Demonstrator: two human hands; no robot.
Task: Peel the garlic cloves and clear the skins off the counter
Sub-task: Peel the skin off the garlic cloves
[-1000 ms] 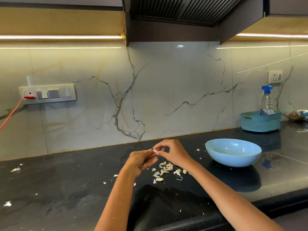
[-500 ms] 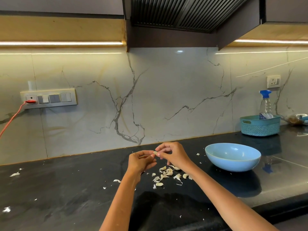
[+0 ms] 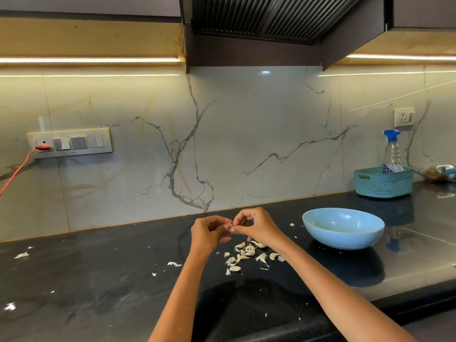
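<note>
**A:** So what changed? Not much: both hands stayed over the bench, left hand (image 3: 209,233) and right hand (image 3: 256,227) still pinching one garlic clove (image 3: 229,226) at centre frame. Peeling was still going.

**B:** Yep, and the pile of cloves and skins (image 3: 246,255) just below hadn't shrunk. The blue bowl (image 3: 343,228) sat to the right, the basket (image 3: 384,181) behind it. Stray skins (image 3: 21,254) at lower left weren't cleared yet.

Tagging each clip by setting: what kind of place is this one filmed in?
Most likely a home kitchen: a black stone counter against a marble-look backsplash, a slatted range hood overhead, and garlic cloves and skins beside a blue bowl.
</note>
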